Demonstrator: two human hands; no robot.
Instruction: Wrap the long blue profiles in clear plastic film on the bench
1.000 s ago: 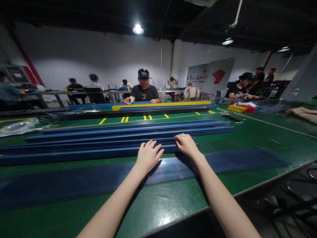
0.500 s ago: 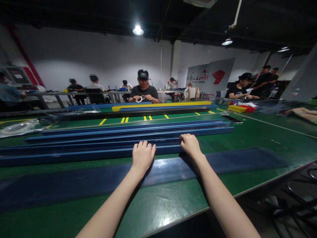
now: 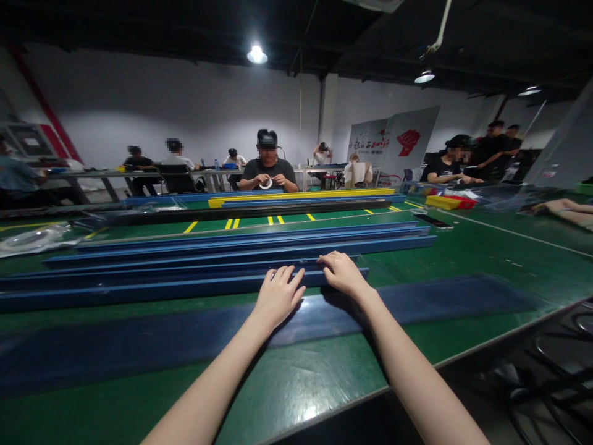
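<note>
Just in front of me lies a long blue channel strip with raised edges. My left hand rests across its right part, fingers spread and thumb apart. Close by on the right, my right hand bends its fingers over the same strip near its right end, which shows past the wrist; its fingertips are partly hidden. Under my forearms a flat, glossy dark blue sheet lies on the green table. Behind the near strip are several more blue strips.
Farther back are a yellow strip and a black strip. A phone and a yellow tray lie to the right. A clear-wrapped coil lies at left. Across the table a person holds a white ring.
My right hand has moved left along the blue channel strip, uncovering its right end. My left hand has shifted slightly right and its fingers have spread.
</note>
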